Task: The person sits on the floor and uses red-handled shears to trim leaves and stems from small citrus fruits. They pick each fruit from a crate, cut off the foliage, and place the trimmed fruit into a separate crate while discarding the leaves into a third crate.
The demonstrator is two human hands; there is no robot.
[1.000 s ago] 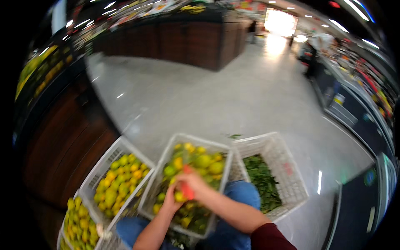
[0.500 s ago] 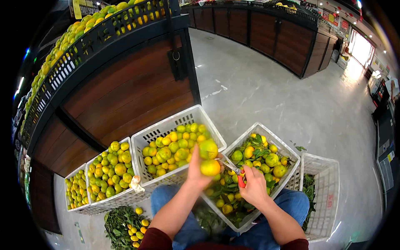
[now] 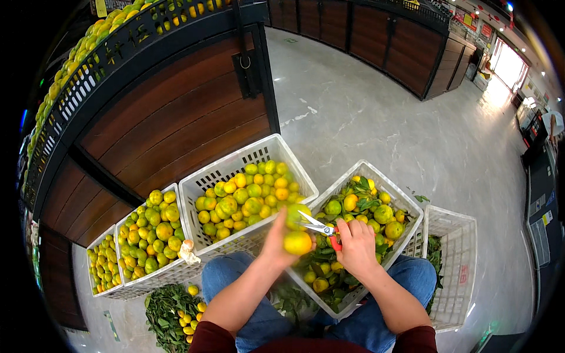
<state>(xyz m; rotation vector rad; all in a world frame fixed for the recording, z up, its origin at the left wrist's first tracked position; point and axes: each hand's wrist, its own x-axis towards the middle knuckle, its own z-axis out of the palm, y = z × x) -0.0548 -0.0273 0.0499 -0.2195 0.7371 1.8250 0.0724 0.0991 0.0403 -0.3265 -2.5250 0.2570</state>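
Observation:
My left hand [image 3: 275,243] is closed around two tangerines, one greenish yellow [image 3: 299,215] and, just below it, one more orange [image 3: 297,242]. My right hand [image 3: 357,244] grips red-handled scissors [image 3: 327,230], their blades spread and pointing left at the upper tangerine. Blur hides whether the blades touch it. Under both hands stands a white crate [image 3: 376,169] of tangerines with leaves and stems. Beyond my left hand, another white crate [image 3: 189,183] holds tangerines without leaves.
More crates of tangerines [image 3: 154,232] line the left side. A pile of cut leaves [image 3: 168,309] with several loose tangerines [image 3: 188,320] lies on the floor. At right stands a crate [image 3: 462,265] with leaves inside. A wood-panelled display stand [image 3: 176,117] rises ahead.
The scissors have moved left and their blades now show spread beside the upper tangerine. My left hand keeps both tangerines in nearly the same place. The whole view has shifted slightly.

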